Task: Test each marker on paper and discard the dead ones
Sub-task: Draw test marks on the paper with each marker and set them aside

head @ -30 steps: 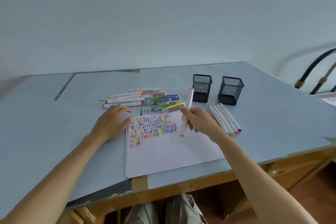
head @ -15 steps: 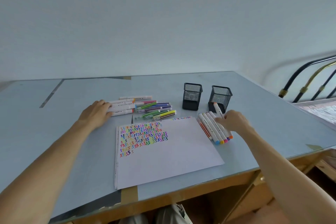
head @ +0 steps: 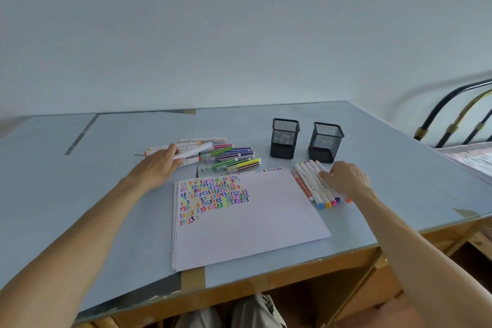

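Observation:
White paper (head: pixel 255 224) lies in front of me, its upper left filled with coloured zigzag test marks. My left hand (head: pixel 157 165) grips a white marker with a blue end (head: pixel 195 151), lifting it out of the pile of untested markers (head: pixel 229 156) behind the sheet. My right hand (head: pixel 344 177) rests with fingers spread on the row of white tested markers (head: pixel 310 184) lying right of the paper; an orange marker tip (head: pixel 348 201) shows beside the wrist.
Two black mesh pen cups (head: pixel 285 138) (head: pixel 325 142) stand behind the tested row. The blue-grey table (head: pixel 106 194) has a taped front edge. A metal bed frame (head: pixel 458 120) sits beyond the right edge. My knees show under the table.
My right hand carried the orange marker from over the paper to the tested row and laid it down. My left hand left the paper's corner, reached the pile and picked up a white marker.

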